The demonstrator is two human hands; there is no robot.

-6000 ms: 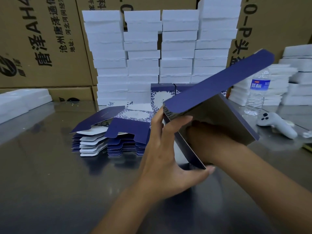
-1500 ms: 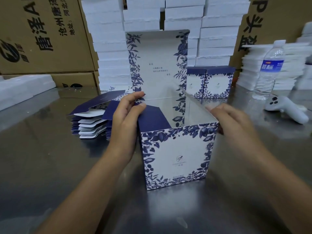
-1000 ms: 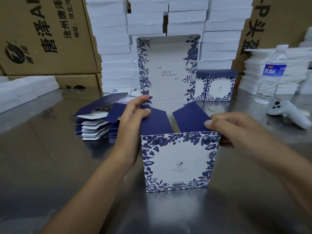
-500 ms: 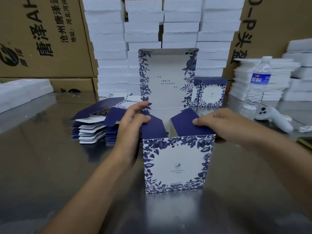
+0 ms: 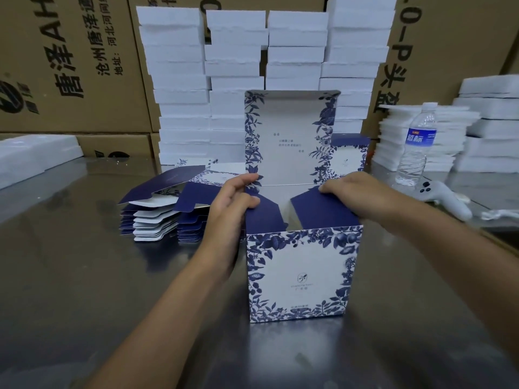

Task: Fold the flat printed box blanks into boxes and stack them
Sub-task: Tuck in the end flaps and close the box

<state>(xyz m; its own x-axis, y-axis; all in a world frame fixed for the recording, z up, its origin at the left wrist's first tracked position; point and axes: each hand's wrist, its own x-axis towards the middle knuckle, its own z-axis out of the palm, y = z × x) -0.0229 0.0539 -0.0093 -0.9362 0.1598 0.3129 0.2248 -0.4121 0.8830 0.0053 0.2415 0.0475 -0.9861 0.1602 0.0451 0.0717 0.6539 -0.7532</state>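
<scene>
box (image 5: 300, 273) open, left hand (image 5: 233, 203) gripping, right hand (image 5: 356, 195) pressing flaps (image 5: 323, 211)

Blue-floral box (image 5: 300, 273) upright, lid (image 5: 289, 141) raised, flaps (image 5: 323, 211) half-folded, flat blanks (image 5: 157, 217) piled beside

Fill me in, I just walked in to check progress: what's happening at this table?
A person is folding a blue floral box on the metal table. The left hand grips its top left edge, thumb on the left flap; the right hand presses the right flap inward. The lid stands upright, not yet closed. Beside it lie flat blanks, a finished box behind.
</scene>
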